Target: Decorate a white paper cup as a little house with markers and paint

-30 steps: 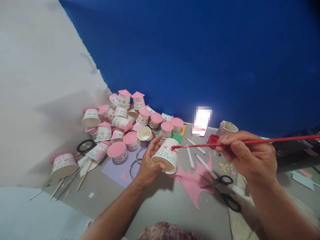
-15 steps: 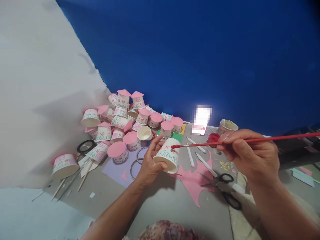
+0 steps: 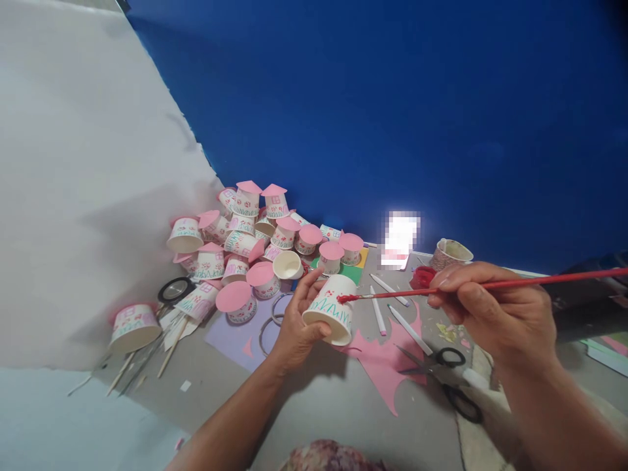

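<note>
My left hand (image 3: 300,325) is closed around a white paper cup (image 3: 331,311), tilted with its open rim toward me. Green zigzag strokes and small red dabs mark the cup's side. In my right hand (image 3: 495,311) is a long red paintbrush (image 3: 407,294), pinched between thumb and fingers. Its red-loaded tip touches the cup's wall. Just beyond the right fingers sits a small pot of red paint (image 3: 422,277), partly hidden by them. A patterned cup (image 3: 452,253) stands behind that hand.
Several decorated cups with pink paper roofs (image 3: 234,297) are heaped at the left. Scissors (image 3: 432,366), white markers (image 3: 411,329) and a cut pink paper sheet (image 3: 385,376) lie on the grey table (image 3: 255,405). A bright, blurred screen (image 3: 401,240) leans against the blue wall.
The view has shifted slightly, moving everything a little right and down. The brush tip stays on the cup's painted side, and both hands keep their holds.
</note>
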{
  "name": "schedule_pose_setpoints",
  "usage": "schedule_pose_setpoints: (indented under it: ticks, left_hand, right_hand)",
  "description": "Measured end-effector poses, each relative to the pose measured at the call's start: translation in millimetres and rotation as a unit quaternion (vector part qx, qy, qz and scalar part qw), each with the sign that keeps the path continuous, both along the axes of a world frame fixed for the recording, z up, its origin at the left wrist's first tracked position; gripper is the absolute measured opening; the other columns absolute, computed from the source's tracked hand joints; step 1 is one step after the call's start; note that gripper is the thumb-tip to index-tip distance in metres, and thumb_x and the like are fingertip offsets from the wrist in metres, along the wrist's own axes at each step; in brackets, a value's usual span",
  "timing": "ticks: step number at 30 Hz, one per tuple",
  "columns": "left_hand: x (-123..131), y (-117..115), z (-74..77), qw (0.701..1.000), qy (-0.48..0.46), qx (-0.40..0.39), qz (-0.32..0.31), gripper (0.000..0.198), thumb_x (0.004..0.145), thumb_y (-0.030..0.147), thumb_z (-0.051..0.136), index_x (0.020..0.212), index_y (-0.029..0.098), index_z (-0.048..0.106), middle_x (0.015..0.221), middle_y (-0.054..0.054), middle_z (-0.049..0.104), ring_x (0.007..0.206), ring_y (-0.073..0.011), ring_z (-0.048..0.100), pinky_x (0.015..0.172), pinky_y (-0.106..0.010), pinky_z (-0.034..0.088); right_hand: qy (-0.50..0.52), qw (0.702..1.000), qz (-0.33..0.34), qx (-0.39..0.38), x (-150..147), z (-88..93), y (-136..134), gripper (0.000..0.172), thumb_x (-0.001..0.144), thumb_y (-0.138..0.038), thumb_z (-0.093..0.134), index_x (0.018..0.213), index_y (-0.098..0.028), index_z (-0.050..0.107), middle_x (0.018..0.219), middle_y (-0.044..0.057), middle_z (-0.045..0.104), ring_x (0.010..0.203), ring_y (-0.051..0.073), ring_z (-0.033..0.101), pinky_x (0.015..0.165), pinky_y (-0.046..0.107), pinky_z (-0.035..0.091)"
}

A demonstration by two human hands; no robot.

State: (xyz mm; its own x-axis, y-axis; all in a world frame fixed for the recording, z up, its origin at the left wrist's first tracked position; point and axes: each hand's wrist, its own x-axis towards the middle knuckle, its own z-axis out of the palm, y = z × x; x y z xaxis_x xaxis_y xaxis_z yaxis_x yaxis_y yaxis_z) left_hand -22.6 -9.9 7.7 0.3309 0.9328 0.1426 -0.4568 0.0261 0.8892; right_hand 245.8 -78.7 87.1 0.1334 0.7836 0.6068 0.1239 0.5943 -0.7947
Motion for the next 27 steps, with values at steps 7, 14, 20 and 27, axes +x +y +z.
schedule_pose_setpoints:
  ticks: [7,14,20,27]
  left_hand:
    - [-2,1,-0.7,1.000,0.006,-0.003,-0.001,0.114,0.042,0.064,0.104,0.143,0.030,0.063,0.123,-0.008,0.071,0.113,-0.0300,0.071,0.090,-0.033,0.058]
    - [-1,-1,0.1,1.000,0.001,-0.021,0.005,0.113,0.041,0.063,0.105,0.142,0.030,0.066,0.124,-0.007,0.071,0.114,-0.0282,0.070,0.092,-0.031,0.057]
    - [1,-5,6.9,0.998,-0.004,-0.051,0.021,0.111,0.041,0.062,0.105,0.140,0.029,0.066,0.132,-0.010,0.069,0.118,-0.0312,0.068,0.094,-0.035,0.058]
    - [23,-22,27.7,0.999,-0.004,-0.013,0.030,0.119,0.037,0.063,0.106,0.144,0.033,0.062,0.138,-0.010,0.068,0.122,-0.0334,0.067,0.096,-0.037,0.060]
  right_hand:
    - [0.010,1.000,-0.012,-0.003,1,-1.5,-1,0.012,0.102,-0.029,0.072,0.097,-0.026,0.083,0.081,0.004,0.079,0.056,0.014,0.065,0.045,0.026,0.048]
    - [0.053,0.998,-0.039,-0.002,1,1.8,1,0.013,0.102,-0.030,0.073,0.095,-0.027,0.083,0.077,0.003,0.079,0.053,0.014,0.063,0.044,0.027,0.047]
    - [0.020,0.997,-0.069,0.004,-7,-2.3,5,0.018,0.107,-0.032,0.063,0.104,-0.027,0.080,0.085,0.003,0.080,0.054,0.013,0.061,0.047,0.028,0.050]
    - [-0.281,0.959,-0.034,0.009,-35,-17.2,8,0.091,0.076,-0.078,0.081,0.148,-0.027,0.058,0.123,0.013,0.074,0.093,0.028,0.072,0.076,0.042,0.062]
